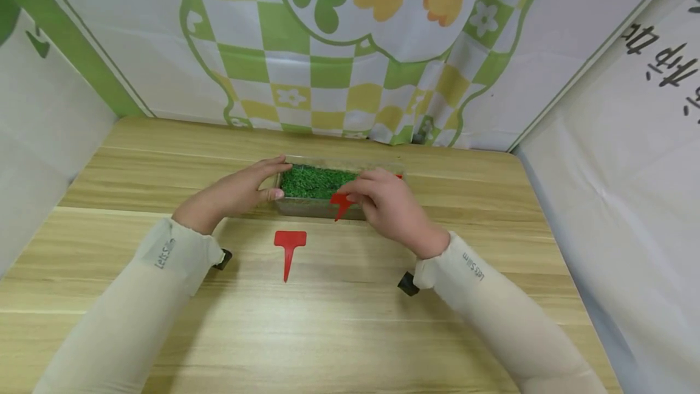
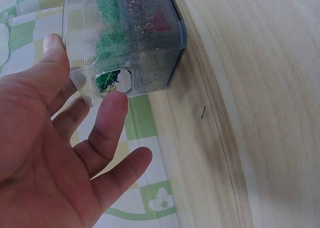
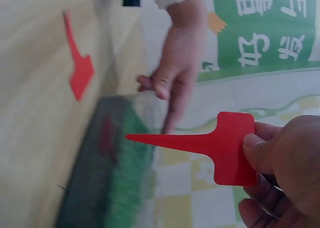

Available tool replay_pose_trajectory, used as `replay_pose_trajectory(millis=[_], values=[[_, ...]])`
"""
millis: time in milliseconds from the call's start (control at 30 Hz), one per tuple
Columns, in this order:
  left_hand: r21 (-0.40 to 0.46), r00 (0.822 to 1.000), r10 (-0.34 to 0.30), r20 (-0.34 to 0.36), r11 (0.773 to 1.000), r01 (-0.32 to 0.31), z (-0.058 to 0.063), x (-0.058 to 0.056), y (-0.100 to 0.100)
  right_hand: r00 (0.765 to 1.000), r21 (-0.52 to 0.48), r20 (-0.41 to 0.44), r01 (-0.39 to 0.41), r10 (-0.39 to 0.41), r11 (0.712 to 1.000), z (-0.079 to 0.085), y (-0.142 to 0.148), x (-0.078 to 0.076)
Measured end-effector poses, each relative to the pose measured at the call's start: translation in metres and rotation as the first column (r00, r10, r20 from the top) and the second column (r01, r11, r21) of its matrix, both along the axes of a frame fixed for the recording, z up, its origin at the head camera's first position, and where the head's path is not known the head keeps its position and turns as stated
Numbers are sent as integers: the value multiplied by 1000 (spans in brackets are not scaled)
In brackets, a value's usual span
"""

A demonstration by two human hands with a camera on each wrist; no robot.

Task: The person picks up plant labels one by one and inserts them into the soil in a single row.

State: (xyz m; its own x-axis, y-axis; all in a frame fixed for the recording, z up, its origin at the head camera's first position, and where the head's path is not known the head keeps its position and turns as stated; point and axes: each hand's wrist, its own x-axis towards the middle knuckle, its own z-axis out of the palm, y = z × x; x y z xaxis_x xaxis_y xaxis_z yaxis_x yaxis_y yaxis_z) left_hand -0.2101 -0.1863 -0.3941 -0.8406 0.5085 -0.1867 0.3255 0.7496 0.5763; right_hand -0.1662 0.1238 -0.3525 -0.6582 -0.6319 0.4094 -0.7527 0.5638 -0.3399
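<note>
My right hand (image 1: pixel 391 208) pinches the wide head of a red T-shaped plant label (image 3: pixel 235 148) between thumb and fingers. The label's pointed stem slants down at the near side of a clear plastic box (image 1: pixel 306 207) filled with green artificial grass (image 1: pixel 314 181). At the box's left end is my left hand (image 1: pixel 235 196), fingers spread and loosely extended, fingertips at the rim. A second red label (image 1: pixel 290 239) lies flat on the table, point toward me. A small red piece (image 1: pixel 398 176) shows at the box's right end, mostly hidden behind my right hand.
The wooden table (image 1: pixel 328 333) meets a hanging patterned cloth (image 1: pixel 339 78) just behind the box. White sheets (image 1: pixel 618 187) stand at both sides. Through the box wall, brown grainy filling (image 2: pixel 145 47) shows beside the grass. A tiny green strand (image 2: pixel 203 112) lies on the table.
</note>
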Motion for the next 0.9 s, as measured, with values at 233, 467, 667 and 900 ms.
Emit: replay_pose_trajectory(millis=[233,467,667,900], values=[[3,1000,-8,15,1000,8,2,1,0,996,-57,-88,10,-15,998,14,0,-19],[9,1000,-7,13,1000,7,3,1,1,991,-22,-105,77,-79,997,5,1,-38],[12,1000,-3,10,1000,3,2,1,1,990,12,-66,127,-126,992,-2,1,-46],[10,1000,6,9,1000,-6,0,1,1,988,81,-53,151,-148,985,-13,-2,-54]])
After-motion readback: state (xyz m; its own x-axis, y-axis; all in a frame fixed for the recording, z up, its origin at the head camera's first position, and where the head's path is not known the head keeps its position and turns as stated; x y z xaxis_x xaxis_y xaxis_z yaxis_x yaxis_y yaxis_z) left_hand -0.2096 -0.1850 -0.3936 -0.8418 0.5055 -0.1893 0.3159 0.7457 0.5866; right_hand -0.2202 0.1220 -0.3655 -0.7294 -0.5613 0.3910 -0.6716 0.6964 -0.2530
